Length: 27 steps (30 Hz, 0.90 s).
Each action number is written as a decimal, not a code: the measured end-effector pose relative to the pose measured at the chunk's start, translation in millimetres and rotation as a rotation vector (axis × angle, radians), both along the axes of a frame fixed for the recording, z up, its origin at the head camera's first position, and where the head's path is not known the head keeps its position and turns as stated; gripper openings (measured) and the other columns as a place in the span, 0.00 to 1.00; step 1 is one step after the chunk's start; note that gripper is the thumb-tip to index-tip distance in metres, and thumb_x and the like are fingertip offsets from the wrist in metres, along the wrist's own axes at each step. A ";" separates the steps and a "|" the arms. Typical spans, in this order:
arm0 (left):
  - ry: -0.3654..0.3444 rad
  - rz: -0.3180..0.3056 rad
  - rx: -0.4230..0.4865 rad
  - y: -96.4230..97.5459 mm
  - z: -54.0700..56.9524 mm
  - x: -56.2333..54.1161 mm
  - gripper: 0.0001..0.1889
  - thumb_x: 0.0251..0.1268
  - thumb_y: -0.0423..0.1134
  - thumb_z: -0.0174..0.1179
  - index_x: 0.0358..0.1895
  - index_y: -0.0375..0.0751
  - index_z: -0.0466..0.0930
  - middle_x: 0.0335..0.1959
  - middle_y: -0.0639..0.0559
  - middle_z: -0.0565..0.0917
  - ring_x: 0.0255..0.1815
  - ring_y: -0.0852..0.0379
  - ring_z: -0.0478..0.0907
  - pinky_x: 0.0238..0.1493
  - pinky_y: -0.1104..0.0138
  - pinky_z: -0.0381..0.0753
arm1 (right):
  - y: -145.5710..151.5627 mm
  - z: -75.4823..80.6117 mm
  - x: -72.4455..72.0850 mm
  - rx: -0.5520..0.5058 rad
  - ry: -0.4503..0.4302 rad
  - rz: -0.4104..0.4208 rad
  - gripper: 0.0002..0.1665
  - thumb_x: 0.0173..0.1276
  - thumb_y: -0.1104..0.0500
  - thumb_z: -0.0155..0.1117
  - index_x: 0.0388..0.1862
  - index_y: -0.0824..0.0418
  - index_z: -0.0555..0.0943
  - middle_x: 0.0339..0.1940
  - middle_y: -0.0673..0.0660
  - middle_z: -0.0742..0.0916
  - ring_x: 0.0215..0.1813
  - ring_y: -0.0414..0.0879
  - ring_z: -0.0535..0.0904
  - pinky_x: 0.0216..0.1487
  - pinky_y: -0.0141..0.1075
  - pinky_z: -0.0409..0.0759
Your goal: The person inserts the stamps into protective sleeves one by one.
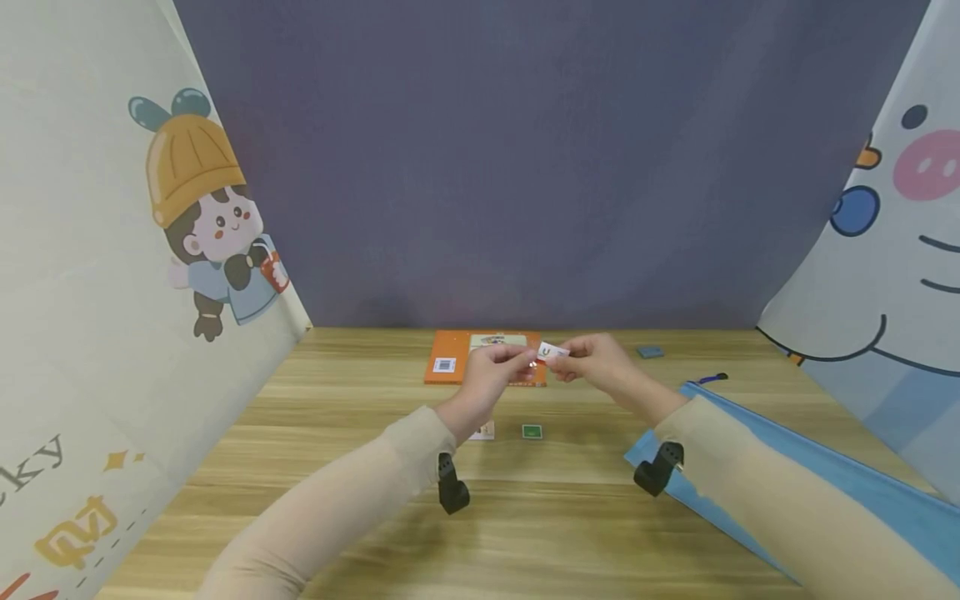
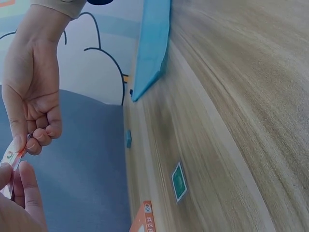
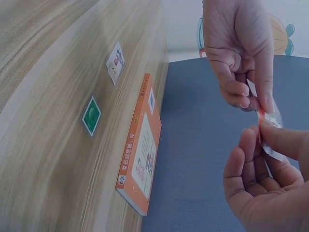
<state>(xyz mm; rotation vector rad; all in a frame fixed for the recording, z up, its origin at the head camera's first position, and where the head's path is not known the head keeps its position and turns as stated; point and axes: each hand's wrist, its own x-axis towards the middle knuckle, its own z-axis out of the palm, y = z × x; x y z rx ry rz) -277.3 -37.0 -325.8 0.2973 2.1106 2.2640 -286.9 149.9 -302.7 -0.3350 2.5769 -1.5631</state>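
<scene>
In the head view my left hand (image 1: 487,375) and right hand (image 1: 596,362) meet above the far part of the table. Between them is a small, flat white packet-like piece (image 1: 551,351) with a coloured mark and a red band. Thumb and fingers of both hands pinch it, as the right wrist view shows, where the white piece (image 3: 273,118) looks bent and its far end is partly hidden. Below the hands, a green card with a white border (image 1: 532,432) lies on the wood. A pale picture card (image 3: 116,64) lies beside it, partly covered by my left wrist in the head view.
An orange book (image 1: 446,346) lies at the table's back edge, behind my left hand. Farther right are a small grey-blue block (image 1: 650,352) and a dark blue strap-like item (image 1: 712,377). Blue sheet material (image 1: 825,492) lies under my right forearm. A dark curtain (image 1: 525,167) hangs behind.
</scene>
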 end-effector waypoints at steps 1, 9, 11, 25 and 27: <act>0.001 -0.002 0.001 -0.1 -0.2 0.0 0.13 0.67 0.37 0.61 0.48 0.30 0.83 0.43 0.37 0.85 0.31 0.62 0.83 0.44 0.66 0.87 | 0.3 -0.1 0.1 -0.004 0.003 0.004 0.14 0.67 0.57 0.67 0.41 0.68 0.82 0.31 0.52 0.88 0.34 0.42 0.82 0.43 0.36 0.85; -0.012 -0.012 0.017 0.1 0.5 0.9 0.13 0.67 0.36 0.61 0.48 0.30 0.82 0.45 0.34 0.84 0.30 0.62 0.83 0.44 0.66 0.87 | 1.1 1.0 1.7 -0.013 0.022 0.025 0.15 0.66 0.57 0.67 0.43 0.69 0.82 0.32 0.54 0.88 0.34 0.41 0.82 0.42 0.35 0.85; -0.017 -0.011 0.020 0.2 1.0 1.3 0.13 0.67 0.36 0.61 0.48 0.30 0.82 0.45 0.33 0.84 0.30 0.62 0.83 0.44 0.65 0.87 | 1.4 1.8 2.5 -0.016 0.029 0.031 0.15 0.67 0.57 0.67 0.44 0.69 0.82 0.32 0.53 0.88 0.35 0.43 0.82 0.43 0.36 0.85; 0.041 0.006 -0.061 1.2 2.6 4.5 0.12 0.69 0.37 0.60 0.47 0.31 0.82 0.37 0.42 0.86 0.31 0.62 0.82 0.44 0.65 0.87 | 0.4 3.5 3.7 -0.026 0.033 0.067 0.18 0.65 0.55 0.68 0.46 0.68 0.82 0.33 0.51 0.87 0.36 0.43 0.81 0.44 0.37 0.84; 0.054 0.008 -0.080 0.9 3.2 5.8 0.12 0.68 0.37 0.60 0.47 0.31 0.82 0.37 0.42 0.86 0.31 0.62 0.82 0.44 0.64 0.87 | 0.1 4.7 4.2 -0.020 0.039 0.076 0.20 0.65 0.53 0.68 0.49 0.66 0.81 0.37 0.52 0.88 0.38 0.44 0.82 0.45 0.38 0.84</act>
